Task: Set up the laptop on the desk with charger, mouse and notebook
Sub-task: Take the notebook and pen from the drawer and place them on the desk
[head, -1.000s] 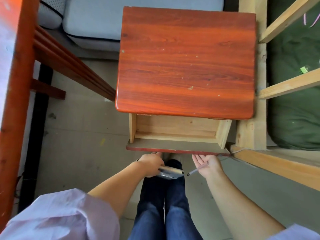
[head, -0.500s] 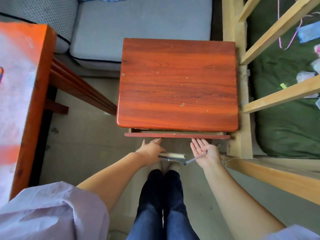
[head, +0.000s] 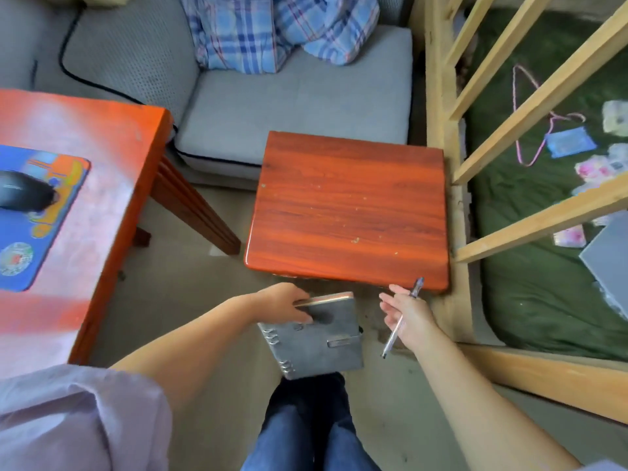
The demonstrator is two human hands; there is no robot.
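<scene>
My left hand (head: 283, 302) grips a grey ring-bound notebook (head: 316, 341) by its top edge, held over the floor in front of the small red-brown side table (head: 346, 212). My right hand (head: 406, 316) holds a pen (head: 401, 321) between its fingers, just below the side table's front right corner. A black mouse (head: 23, 195) rests on a blue mouse pad (head: 51, 212) on the red desk (head: 112, 147) at the left. No laptop or charger is in view.
A grey sofa (head: 289, 103) with a blue plaid cloth (head: 272, 28) stands behind the side table. A wooden bed frame (head: 441, 96) with a green mattress (head: 543, 300) and small items fills the right. My legs in jeans (head: 306, 426) are below.
The side table's drawer has gone from open to shut. Both hands have drawn back from it with the notebook and pen. The view has lifted, and the desk with the mouse now shows.
</scene>
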